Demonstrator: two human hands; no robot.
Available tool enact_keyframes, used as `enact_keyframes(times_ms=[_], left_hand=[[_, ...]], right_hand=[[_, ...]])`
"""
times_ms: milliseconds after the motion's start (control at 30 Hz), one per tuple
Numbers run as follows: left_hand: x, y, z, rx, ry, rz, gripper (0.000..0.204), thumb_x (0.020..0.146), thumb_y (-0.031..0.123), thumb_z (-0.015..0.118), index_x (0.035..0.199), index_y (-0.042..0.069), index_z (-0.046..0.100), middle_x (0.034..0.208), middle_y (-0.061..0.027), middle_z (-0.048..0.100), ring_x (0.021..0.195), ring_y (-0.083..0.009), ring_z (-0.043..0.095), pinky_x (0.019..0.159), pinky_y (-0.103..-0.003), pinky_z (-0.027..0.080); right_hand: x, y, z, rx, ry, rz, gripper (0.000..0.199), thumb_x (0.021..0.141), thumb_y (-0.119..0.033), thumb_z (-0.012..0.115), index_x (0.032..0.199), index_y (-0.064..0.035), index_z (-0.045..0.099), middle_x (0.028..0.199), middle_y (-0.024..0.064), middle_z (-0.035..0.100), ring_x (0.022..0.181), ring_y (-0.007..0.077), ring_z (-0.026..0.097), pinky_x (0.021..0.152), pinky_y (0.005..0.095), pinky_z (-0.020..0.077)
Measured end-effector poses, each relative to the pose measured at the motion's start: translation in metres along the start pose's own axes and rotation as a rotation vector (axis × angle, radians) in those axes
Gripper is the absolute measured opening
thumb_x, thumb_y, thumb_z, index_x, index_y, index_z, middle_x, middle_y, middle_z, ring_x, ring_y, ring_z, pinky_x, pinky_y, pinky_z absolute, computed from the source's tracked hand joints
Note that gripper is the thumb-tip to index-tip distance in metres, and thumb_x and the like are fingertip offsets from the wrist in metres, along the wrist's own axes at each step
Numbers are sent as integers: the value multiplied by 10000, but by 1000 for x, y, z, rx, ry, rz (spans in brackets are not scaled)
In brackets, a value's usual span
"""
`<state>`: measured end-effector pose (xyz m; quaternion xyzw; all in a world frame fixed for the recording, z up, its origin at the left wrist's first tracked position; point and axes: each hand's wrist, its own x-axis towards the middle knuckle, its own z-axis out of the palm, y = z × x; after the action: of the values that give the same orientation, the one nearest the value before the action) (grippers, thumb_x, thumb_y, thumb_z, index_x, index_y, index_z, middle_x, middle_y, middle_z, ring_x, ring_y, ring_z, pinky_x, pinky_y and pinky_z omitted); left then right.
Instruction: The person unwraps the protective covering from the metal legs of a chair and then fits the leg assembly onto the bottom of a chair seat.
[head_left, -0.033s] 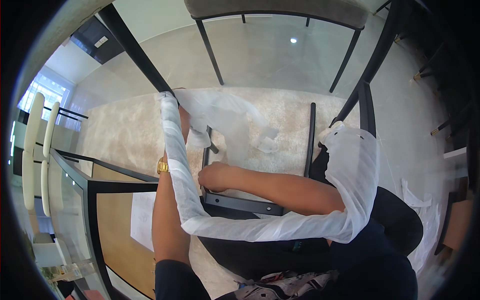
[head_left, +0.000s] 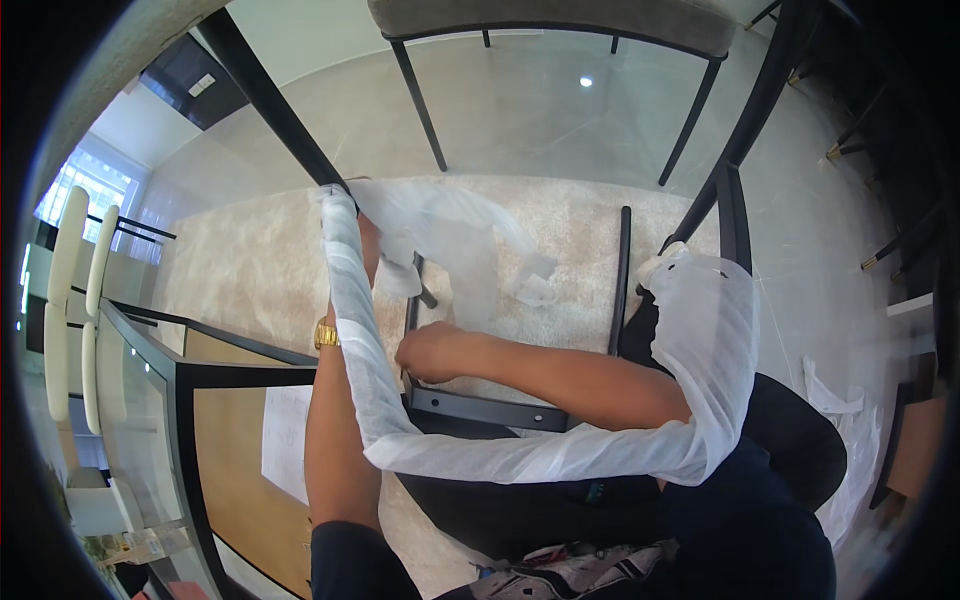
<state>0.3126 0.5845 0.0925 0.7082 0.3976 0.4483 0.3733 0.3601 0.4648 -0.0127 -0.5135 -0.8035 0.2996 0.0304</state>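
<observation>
White wrapping film (head_left: 400, 435) covers a bent frame bar in front of me, joined to dark metal legs (head_left: 270, 95). My left hand (head_left: 369, 248) is mostly hidden behind the wrapped bar near its upper corner; its fingers do not show. A gold watch (head_left: 326, 334) is on that wrist. My right forearm passes through the frame, and my right hand (head_left: 432, 353) is curled closed beside a dark metal bar (head_left: 411, 300). What it grips, if anything, is hidden. Below it lies a dark drilled bracket bar (head_left: 485, 408). Loose film (head_left: 465, 235) hangs past the upper corner.
A grey upholstered seat (head_left: 550, 25) on thin black legs stands ahead. Beneath lies a cream rug (head_left: 235, 235). At left is a black-edged table frame (head_left: 182, 430) with a paper sheet (head_left: 285, 440). More film (head_left: 835, 400) lies on the floor at right.
</observation>
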Motion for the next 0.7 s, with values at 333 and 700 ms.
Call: enact_keyframes(times_ms=[333, 700], left_hand=[[0, 9, 7, -51, -43, 81, 201, 982, 224, 666, 1094, 70, 599, 1048, -36, 685, 969, -156, 589, 911, -325, 467], [-4, 16, -1, -95, -73, 175, 232, 963, 248, 709, 1072, 77, 595, 1051, -30, 695, 964, -146, 587, 919, -329, 463]], right_hand=[[11, 68, -23, 721, 670, 122, 690, 928, -449, 668, 1395, 12, 455, 1137, 240, 675, 1132, 377, 636, 961, 421, 477], [27, 84, 2, 477, 640, 112, 477, 880, -373, 717, 995, 87, 663, 911, 312, 683, 898, 469, 670, 814, 506, 523]])
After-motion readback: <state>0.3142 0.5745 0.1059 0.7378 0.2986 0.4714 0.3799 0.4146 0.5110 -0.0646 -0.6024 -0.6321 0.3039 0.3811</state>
